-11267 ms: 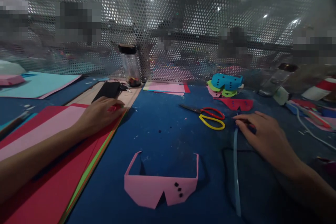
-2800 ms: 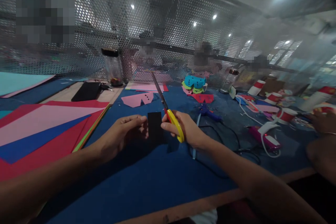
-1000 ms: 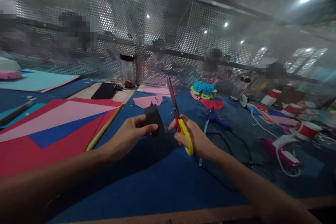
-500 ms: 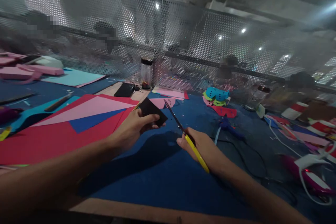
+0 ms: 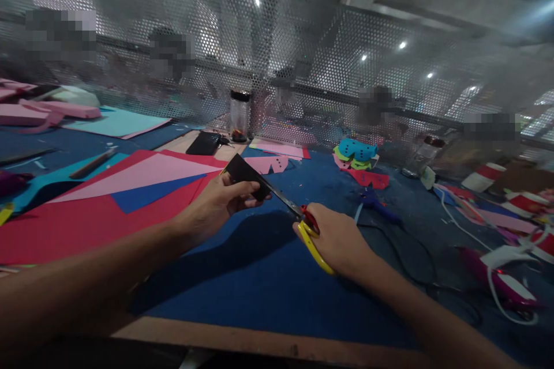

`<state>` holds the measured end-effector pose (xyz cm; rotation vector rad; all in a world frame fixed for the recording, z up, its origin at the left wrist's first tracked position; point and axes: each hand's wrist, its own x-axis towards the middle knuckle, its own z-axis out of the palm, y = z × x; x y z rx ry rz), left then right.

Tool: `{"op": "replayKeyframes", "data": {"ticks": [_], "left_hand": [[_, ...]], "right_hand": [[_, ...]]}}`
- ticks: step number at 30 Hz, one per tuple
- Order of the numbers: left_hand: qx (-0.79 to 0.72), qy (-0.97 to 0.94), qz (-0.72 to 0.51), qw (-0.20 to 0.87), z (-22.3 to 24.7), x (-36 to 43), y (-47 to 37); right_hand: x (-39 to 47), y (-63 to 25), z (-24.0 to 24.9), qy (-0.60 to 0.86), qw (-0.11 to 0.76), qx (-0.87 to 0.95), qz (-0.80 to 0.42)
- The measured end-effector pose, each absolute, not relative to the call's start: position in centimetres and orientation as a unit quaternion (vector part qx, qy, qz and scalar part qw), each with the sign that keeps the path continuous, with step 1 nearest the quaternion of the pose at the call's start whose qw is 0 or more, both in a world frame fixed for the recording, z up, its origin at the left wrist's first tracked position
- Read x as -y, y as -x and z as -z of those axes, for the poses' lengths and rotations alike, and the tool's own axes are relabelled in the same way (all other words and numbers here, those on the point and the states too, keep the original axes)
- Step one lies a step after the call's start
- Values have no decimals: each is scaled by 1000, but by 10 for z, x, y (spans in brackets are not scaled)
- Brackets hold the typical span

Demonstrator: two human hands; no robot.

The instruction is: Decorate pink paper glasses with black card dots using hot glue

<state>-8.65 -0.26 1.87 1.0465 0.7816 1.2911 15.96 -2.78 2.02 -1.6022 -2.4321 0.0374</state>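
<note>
My left hand [image 5: 216, 199] pinches a small black piece of card [image 5: 244, 176] between thumb and fingers, held above the blue tabletop [image 5: 277, 282]. My right hand [image 5: 333, 236] is closed around scissors [image 5: 314, 251] with yellow and red handles. Their blades [image 5: 283, 199] point up and left and meet the right edge of the card. Whether they have cut into it I cannot tell. Just behind the card lies a pink paper cutout [image 5: 277, 164] with small holes. Under my left forearm spread red sheets [image 5: 142, 230], with pink [image 5: 138, 176] and blue paper [image 5: 156, 193] on top.
A lidded clear jar [image 5: 239, 115] and a black wallet-like item [image 5: 203, 143] stand near the perforated metal screen [image 5: 303, 34]. Stacked cutouts [image 5: 357, 151], a blue glue gun [image 5: 381, 206] with its cord, and a magenta glue gun [image 5: 497, 279] lie at right. People are behind the screen.
The scissors have swung left and their blades now reach the black card. The red handle has come into view. My left hand still holds the card in nearly the same place.
</note>
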Motion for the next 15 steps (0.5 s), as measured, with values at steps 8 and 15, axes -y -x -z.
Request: {"op": "replayKeyframes", "data": {"ticks": [8, 15], "left_hand": [[-332, -451, -555, 615, -17, 1, 88], [-340, -451, -549, 616, -17, 1, 86]], "right_hand": [[26, -158, -19, 560, 102, 822, -6], [27, -158, -19, 552, 109, 827, -14]]}}
